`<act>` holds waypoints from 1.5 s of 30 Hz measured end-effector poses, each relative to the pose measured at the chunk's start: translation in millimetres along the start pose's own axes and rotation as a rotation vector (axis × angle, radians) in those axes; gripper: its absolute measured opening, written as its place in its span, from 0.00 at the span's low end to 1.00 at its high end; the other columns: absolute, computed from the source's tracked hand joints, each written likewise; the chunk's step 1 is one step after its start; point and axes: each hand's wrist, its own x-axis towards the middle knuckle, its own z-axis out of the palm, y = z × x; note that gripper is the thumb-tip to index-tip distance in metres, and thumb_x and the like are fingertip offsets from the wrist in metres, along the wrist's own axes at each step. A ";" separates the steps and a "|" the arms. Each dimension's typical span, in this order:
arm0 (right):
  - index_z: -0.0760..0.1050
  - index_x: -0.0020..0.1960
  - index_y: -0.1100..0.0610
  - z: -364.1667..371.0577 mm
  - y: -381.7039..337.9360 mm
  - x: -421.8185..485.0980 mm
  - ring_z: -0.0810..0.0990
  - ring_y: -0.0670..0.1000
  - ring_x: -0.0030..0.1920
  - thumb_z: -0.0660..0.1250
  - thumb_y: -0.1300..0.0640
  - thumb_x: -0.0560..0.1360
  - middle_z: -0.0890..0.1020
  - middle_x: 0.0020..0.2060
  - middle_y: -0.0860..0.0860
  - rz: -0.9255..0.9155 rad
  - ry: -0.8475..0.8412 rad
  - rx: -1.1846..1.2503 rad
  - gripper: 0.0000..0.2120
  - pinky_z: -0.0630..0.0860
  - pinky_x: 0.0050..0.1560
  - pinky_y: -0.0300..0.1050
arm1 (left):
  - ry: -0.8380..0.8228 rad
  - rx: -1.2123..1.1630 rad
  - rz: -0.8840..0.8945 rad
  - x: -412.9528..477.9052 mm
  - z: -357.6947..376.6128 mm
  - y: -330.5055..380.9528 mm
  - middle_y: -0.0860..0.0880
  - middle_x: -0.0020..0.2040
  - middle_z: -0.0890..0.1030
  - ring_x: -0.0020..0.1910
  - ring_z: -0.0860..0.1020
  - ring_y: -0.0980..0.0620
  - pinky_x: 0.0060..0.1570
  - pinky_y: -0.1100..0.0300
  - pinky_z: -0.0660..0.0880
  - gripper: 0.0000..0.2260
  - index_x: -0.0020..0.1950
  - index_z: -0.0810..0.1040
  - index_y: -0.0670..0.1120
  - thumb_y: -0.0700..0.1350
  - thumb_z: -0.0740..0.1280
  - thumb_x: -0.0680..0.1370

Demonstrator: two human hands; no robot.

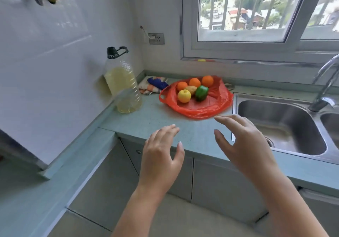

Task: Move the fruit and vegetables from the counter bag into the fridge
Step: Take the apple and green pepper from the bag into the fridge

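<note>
Head view: red bag (200,106) of produce just beyond both empty, seemingly hovering hands (201,148).

A home kitchen. A steel sink (280,124) with a tap (324,82) lies right of the hands, cabinet doors (183,174) below them, and a tiled wall (55,53) and oil bottle (122,84) to their left.

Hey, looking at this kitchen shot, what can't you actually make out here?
Head view only:
- Fridge: not in frame.
- Faucet: spout end cut off by the right edge.
- Second sink basin: mostly cut off by the right edge.
- Brownish item in the red bag: half hidden behind the yellow apple and green pepper.
</note>
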 end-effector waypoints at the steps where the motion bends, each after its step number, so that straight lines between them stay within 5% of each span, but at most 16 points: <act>1: 0.79 0.54 0.57 5.3 7.2 4.4 0.72 0.46 0.47 0.64 0.54 0.70 0.82 0.46 0.50 0.009 -0.004 -0.006 0.15 0.68 0.47 0.41 | -0.005 -0.010 -0.013 7.0 6.3 -4.5 0.49 0.59 0.78 0.59 0.71 0.57 0.60 0.57 0.67 0.19 0.60 0.76 0.45 0.50 0.57 0.74; 6: 0.79 0.54 0.57 36.4 45.8 40.7 0.77 0.50 0.48 0.67 0.56 0.70 0.82 0.46 0.50 0.065 -0.025 -0.069 0.13 0.68 0.47 0.41 | -0.064 -0.082 -0.041 54.8 52.6 -34.8 0.50 0.60 0.77 0.59 0.67 0.63 0.61 0.59 0.65 0.21 0.61 0.76 0.45 0.52 0.55 0.73; 22: 0.77 0.58 0.58 202.3 131.9 215.5 0.78 0.56 0.51 0.68 0.58 0.72 0.81 0.49 0.53 0.280 -0.233 -0.081 0.15 0.73 0.48 0.47 | -0.169 -0.182 -0.095 266.6 184.2 -171.2 0.45 0.58 0.78 0.59 0.74 0.49 0.58 0.60 0.66 0.17 0.60 0.76 0.41 0.42 0.63 0.72; 33: 0.76 0.57 0.55 267.5 226.6 251.6 0.76 0.49 0.53 0.67 0.55 0.73 0.80 0.54 0.51 0.711 -0.356 0.198 0.13 0.70 0.52 0.41 | -0.324 -0.156 -0.279 307.5 266.9 -209.6 0.45 0.63 0.73 0.63 0.70 0.48 0.60 0.63 0.64 0.20 0.65 0.71 0.41 0.40 0.68 0.73; 45: 0.66 0.66 0.58 331.4 277.5 289.8 0.73 0.54 0.59 0.68 0.53 0.72 0.75 0.60 0.56 0.950 -0.322 0.304 0.25 0.70 0.54 0.45 | -0.478 -0.098 -0.384 338.3 319.1 -241.2 0.44 0.70 0.63 0.69 0.61 0.48 0.65 0.62 0.57 0.32 0.72 0.60 0.42 0.47 0.70 0.72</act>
